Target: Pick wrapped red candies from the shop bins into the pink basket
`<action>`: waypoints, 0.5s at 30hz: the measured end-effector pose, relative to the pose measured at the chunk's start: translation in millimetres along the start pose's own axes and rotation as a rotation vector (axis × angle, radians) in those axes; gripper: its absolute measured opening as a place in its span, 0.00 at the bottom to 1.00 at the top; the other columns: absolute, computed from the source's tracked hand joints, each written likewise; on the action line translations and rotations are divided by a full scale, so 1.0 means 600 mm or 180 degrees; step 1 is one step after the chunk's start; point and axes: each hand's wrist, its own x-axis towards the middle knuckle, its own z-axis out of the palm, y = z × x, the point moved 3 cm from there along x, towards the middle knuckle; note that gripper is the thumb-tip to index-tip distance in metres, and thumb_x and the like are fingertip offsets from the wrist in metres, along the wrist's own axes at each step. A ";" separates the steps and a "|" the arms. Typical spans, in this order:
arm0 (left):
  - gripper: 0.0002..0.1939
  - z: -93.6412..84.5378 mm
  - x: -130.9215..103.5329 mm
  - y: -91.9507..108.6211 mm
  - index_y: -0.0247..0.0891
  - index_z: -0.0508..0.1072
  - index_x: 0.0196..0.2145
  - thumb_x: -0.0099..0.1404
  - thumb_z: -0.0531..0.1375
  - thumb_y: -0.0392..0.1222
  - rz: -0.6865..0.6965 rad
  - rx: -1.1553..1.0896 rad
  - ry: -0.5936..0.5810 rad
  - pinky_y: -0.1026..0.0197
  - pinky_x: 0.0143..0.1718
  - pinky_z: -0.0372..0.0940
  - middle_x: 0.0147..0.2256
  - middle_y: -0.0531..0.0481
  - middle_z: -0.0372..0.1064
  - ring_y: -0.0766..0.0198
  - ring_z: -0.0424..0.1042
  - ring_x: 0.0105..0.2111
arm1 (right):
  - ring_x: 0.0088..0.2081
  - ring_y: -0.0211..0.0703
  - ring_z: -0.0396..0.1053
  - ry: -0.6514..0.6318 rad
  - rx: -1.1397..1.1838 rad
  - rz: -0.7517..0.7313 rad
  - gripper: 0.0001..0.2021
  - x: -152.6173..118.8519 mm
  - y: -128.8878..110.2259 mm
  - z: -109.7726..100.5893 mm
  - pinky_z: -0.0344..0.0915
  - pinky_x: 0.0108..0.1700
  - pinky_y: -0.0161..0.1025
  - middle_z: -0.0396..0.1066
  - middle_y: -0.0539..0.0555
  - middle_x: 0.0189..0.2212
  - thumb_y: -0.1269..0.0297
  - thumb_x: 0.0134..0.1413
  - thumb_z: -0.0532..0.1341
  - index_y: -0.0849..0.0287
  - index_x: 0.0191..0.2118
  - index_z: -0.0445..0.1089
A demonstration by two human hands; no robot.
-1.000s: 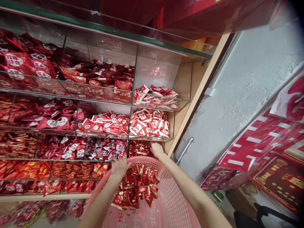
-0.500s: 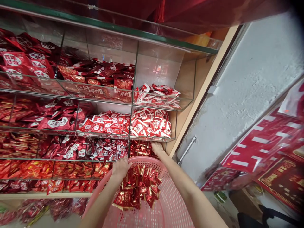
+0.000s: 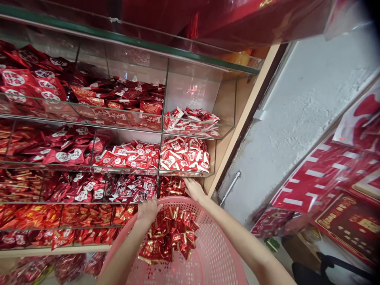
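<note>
"What's looming largest around the grip?"

"A glass-and-wood shelving unit [image 3: 242, 118]. It's rising beyond both hands, its divided compartments holding heaps of wrapped packets."

"And next in size?"

"A pink perforated basket [image 3: 219, 245]. The left hand [image 3: 148, 209] is gripping its rim, and the bowl is spreading below and to the right of that grip."

"Which compartment is the other hand near?"

"A low bay [image 3: 204, 183] just past the basket's far rim. The right hand [image 3: 194, 190] is lying at its mouth, fingers pointing in. I can't tell whether they're holding anything; the tips are partly hidden."

"What are the containers holding?"

"Beside and below the left grip, shiny red-and-gold packets [image 3: 172, 235] are lying piled in the basket. Left of the right fingers, similar glossy packets [image 3: 170, 186] are filling the low bay. Directly above that hand, red-and-white packets [image 3: 184, 154] are heaping up. Just above and left of the left hand, dark red packets [image 3: 133, 186] are sitting, with orange-red packets [image 3: 123, 211] lying beneath them."
</note>
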 end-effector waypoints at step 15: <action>0.24 -0.003 0.001 0.002 0.29 0.65 0.46 0.64 0.44 0.52 -0.0017 0.0056 -0.0033 0.56 0.35 0.64 0.38 0.36 0.71 0.53 0.71 0.38 | 0.45 0.47 0.63 -0.0758 0.0592 -0.1244 0.21 -0.073 -0.094 -0.008 0.62 0.44 0.41 0.64 0.57 0.46 0.73 0.46 0.57 0.59 0.49 0.60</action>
